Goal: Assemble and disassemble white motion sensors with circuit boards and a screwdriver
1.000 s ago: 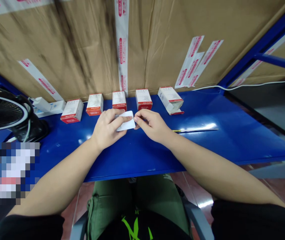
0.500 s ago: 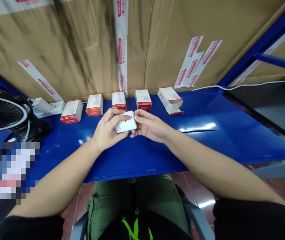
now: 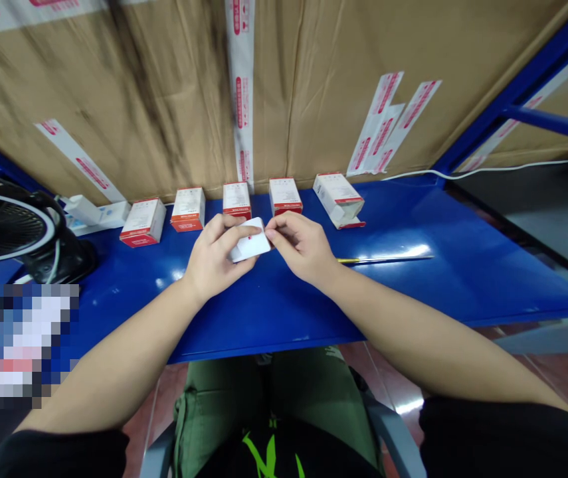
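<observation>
My left hand [image 3: 216, 255] is closed around a white rounded device [image 3: 250, 245] with a small red mark on its face. Its index finger lies across the top of the device. At the device's right edge, my right hand [image 3: 299, 249] is closed in a pinch, thumb and forefinger touching that edge. Whether a small part sits between those fingertips is hidden. Behind the hands stand white-and-red boxes, one [image 3: 236, 199] just beyond the device and another [image 3: 285, 197] behind the right hand.
An opened box [image 3: 339, 200] with its flap out stands at the right. Two more boxes [image 3: 143, 222] [image 3: 189, 209] are at the left, near a power strip [image 3: 99, 216] and a black fan [image 3: 29, 229]. A thin yellow-ended rod [image 3: 383, 259] lies on the blue table [image 3: 274, 312].
My right hand's fingers have curled into a tighter pinch at the device's edge. The device has tilted slightly, and more of the rod's yellow end shows.
</observation>
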Motion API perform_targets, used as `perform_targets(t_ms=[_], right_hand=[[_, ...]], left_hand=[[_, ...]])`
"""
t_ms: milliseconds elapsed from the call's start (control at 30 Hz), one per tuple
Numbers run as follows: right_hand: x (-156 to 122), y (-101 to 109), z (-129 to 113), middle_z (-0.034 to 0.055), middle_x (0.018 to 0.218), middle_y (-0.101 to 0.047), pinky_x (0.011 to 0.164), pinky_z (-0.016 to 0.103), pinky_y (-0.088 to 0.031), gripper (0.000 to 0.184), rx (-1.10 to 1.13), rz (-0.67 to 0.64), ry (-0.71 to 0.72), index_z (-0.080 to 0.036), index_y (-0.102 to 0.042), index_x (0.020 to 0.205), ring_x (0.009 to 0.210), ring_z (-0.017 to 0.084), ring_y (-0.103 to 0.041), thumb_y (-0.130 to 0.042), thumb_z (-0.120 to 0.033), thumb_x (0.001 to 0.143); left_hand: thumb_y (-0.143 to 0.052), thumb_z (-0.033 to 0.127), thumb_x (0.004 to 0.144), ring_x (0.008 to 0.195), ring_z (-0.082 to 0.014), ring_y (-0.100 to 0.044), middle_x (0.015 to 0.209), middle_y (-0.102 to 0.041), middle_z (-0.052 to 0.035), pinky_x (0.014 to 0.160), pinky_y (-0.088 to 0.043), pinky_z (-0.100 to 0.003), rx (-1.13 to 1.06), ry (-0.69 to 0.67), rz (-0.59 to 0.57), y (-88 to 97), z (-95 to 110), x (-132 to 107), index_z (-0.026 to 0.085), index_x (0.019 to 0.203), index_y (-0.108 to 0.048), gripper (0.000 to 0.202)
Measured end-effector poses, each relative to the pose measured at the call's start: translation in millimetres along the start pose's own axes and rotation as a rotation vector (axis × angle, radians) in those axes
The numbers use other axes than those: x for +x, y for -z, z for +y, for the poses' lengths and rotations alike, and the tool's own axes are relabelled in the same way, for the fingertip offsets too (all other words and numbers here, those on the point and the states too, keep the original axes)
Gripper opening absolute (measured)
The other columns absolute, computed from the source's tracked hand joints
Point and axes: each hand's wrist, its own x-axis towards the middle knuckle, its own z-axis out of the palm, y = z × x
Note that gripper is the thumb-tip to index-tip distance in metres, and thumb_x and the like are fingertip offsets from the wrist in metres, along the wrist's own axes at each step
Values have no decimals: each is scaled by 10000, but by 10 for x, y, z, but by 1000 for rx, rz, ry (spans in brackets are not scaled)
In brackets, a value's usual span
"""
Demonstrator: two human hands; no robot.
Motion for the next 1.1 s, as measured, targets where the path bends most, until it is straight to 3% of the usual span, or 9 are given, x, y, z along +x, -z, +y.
perform_targets(t_ms=[167, 400, 567, 733, 967, 1100], right_hand=[[11, 80, -9, 51, 971, -771, 759, 343, -598, 108, -208, -24, 187, -226, -707, 1010, 814, 189, -701, -611, -206, 1055], [23, 148, 1, 65, 983, -767, 829, 360, -594, 159, -394, -68, 294, -218, -705, 1021, 882, 215, -710, -568, -198, 1098], [24, 201, -33, 74, 970, -729, 834, 362, -574, 199, -469, -164, 270, -213, -695, 1022, 892, 225, -697, -520, -217, 1118], [32, 195, -62, 54, 915, -679, 793, 347, -532, 202, -393, -213, 211, -213, -655, 968, 833, 208, -653, -500, -210, 1099], [43, 113, -53, 31, 835, -662, 766, 346, -485, 240, -248, -235, 21, -246, -545, 878, 777, 198, -610, -460, -289, 1098], [53, 113, -65, 19, 798, -641, 765, 349, -474, 260, -234, -243, -19, -254, -520, 856, 763, 196, -609, -454, -319, 1099]], left_hand=[[-826, 222, 914, 1094, -263, -709, 1233, -691, -81, 960, -634, -426, -9, 30, -6, -8, -14, -7, 274, 1337, -705, 443], [-783, 231, 955, 1117, -273, -718, 1259, -696, -98, 974, -634, -433, 44, -17, -35, 1, -6, -2, 261, 1357, -709, 410], [-737, 224, 995, 1106, -278, -726, 1246, -712, -111, 935, -629, -421, 94, -100, -31, 5, -17, 2, 242, 1348, -719, 354], [-724, 238, 1015, 1062, -280, -723, 1236, -724, -118, 869, -612, -414, 145, -169, -36, 0, -49, -1, 237, 1339, -723, 325], [-742, 229, 993, 1086, -285, -724, 1251, -736, -107, 889, -605, -426, 150, -142, -68, -6, -64, -18, 271, 1349, -727, 359], [-745, 228, 993, 1090, -284, -730, 1247, -728, -108, 897, -622, -429, 123, -137, -53, -16, -57, -14, 258, 1347, -720, 356]])
